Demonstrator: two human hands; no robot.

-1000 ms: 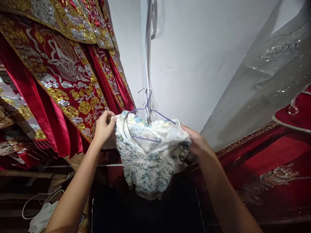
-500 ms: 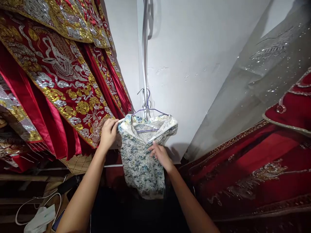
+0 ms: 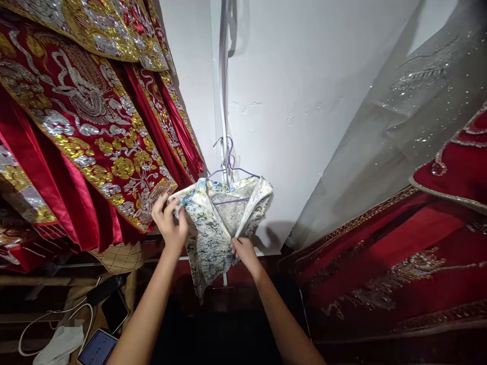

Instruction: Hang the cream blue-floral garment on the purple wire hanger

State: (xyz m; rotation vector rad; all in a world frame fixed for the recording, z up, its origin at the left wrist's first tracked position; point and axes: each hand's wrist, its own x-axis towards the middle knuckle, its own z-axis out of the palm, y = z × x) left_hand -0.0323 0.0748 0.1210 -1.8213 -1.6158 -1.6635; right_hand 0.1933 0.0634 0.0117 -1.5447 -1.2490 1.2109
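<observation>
**Small patterned garment held on a wire hanger among red robes**

The white wall fills the middle of the view from 12 o'clock down to the centre. At 9 to 11 o'clock hang red robes thick with gold and silver embroidery; at 3 to 5 o'clock lies more red embroidered cloth, with a grey sequinned fabric above it at 2 o'clock.

At the centre hangs a white garment with a blue-green print, draped on a purple wire hanger whose hook catches a strip running up the wall. The left hand, at the garment's 9 o'clock edge, has its fingers closed on the shoulder cloth. The right hand, at the garment's 5 o'clock, pinches the front edge between thumb and fingers.

At 7 o'clock lie a phone with a lit screen, a dark phone just above it, and a white cable.
</observation>
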